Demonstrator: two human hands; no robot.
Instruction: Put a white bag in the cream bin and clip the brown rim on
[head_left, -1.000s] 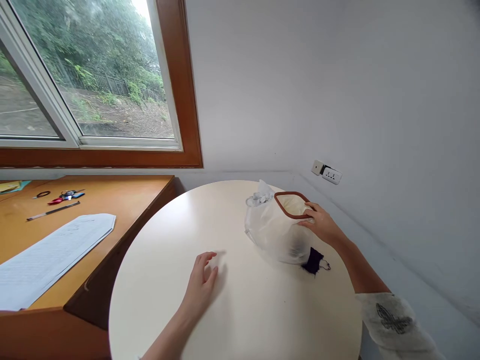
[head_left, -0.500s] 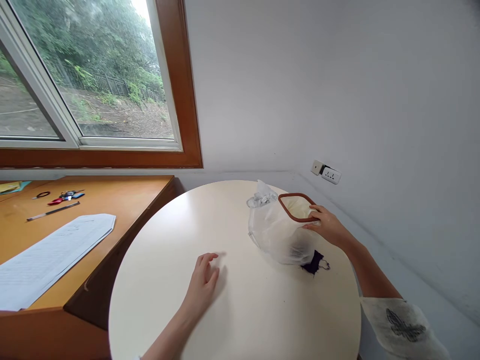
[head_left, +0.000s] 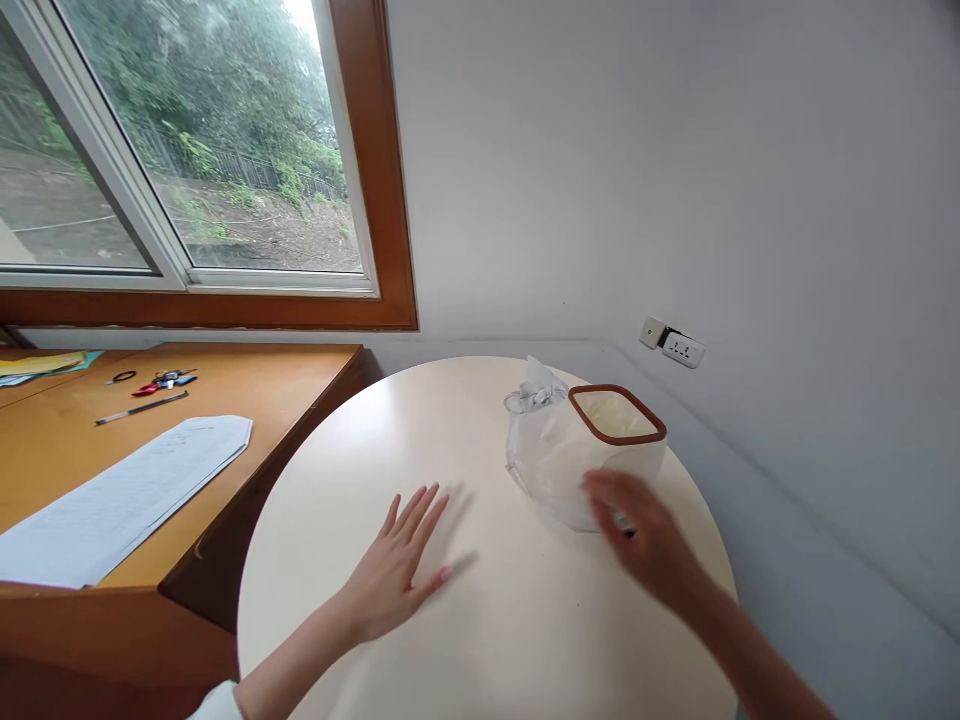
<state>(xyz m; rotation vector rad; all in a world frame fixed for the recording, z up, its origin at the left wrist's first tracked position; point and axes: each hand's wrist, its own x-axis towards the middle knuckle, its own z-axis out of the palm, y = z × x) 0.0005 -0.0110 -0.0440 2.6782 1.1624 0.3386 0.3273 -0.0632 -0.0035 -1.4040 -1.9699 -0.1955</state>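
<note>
My left hand (head_left: pixel 394 575) is over the left middle of the round table with its fingers spread, holding nothing. My right hand (head_left: pixel 649 535) is blurred by motion in front of a translucent plastic bag (head_left: pixel 551 455). Its thumb and fingers stand apart, and I see nothing held between them. A bit of dark cloth (head_left: pixel 628 533) shows through that gap; the hand hides the rest of it. Behind the bag stands a pale square container with a brown rim (head_left: pixel 619 440). The bag's knotted, crumpled end (head_left: pixel 538 395) lies at the back left.
Both hands are above a cream round table (head_left: pixel 480 650). To the left, a wooden desk (head_left: pixel 300 365) bears white papers (head_left: pixel 142 490), a pen (head_left: pixel 142 408) and a small cluster of keys (head_left: pixel 166 380). A wall socket (head_left: pixel 683 349) is on the right.
My right hand has let go of the brown-rimmed container and moved down toward me, over the dark cloth. My left hand has spread its fingers. The container now rests on the table.
</note>
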